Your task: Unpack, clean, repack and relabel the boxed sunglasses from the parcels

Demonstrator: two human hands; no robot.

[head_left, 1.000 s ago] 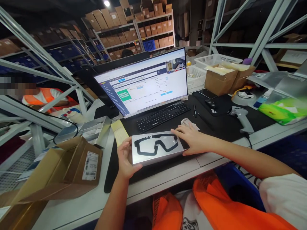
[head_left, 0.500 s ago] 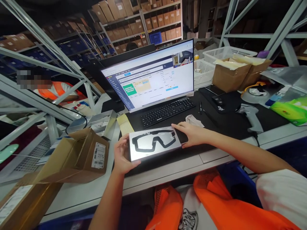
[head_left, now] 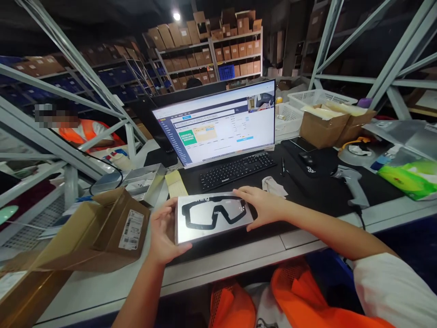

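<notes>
A flat white box (head_left: 205,232) printed with black goggles is held level above the front edge of the desk. My left hand (head_left: 163,234) grips its left end, thumb along the near edge. At the right end my right hand (head_left: 261,207) has its fingers on the far corner and its thumb near the front corner. Just beyond the box lie a yellow notepad (head_left: 175,183), a black keyboard (head_left: 237,171) and a crumpled white tissue (head_left: 274,187).
An open cardboard box (head_left: 112,232) with a label stands at the left. Behind the keyboard is a lit monitor (head_left: 221,127). A barcode scanner (head_left: 351,184) and a green packet (head_left: 409,177) lie at the right. A person in an orange vest (head_left: 82,132) is at the far left.
The view has tilted up, so the scene sits lower in the picture. Both hands still hold the box, which has shifted slightly left and toward me; the right hand reaches further over its end.
</notes>
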